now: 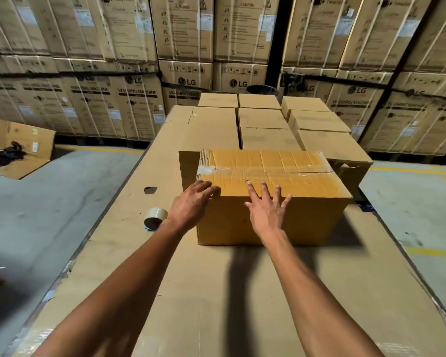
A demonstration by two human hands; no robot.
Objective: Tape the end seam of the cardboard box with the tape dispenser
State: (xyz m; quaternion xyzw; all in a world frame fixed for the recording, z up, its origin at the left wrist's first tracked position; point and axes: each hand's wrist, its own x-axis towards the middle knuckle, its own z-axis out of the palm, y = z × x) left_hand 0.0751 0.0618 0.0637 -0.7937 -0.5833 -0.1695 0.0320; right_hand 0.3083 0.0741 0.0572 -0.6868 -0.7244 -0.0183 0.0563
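Note:
A closed brown cardboard box (289,220) stands in the middle of a cardboard-covered table (216,292). Clear tape runs along its top centre seam and wrinkles over the left end. My left hand (192,203) rests at the box's near-left top corner, fingers loosely spread. My right hand (267,211) lies flat against the near top edge, fingers spread wide. Neither hand holds anything. The tape dispenser (155,218), with a roll of tape on it, lies on the table just left of my left wrist.
Several sealed smaller boxes (264,119) sit in rows at the far end of the table. Tall stacks of strapped appliance cartons (93,104) line the back. A flattened carton with dark items (16,148) lies on the concrete floor at left.

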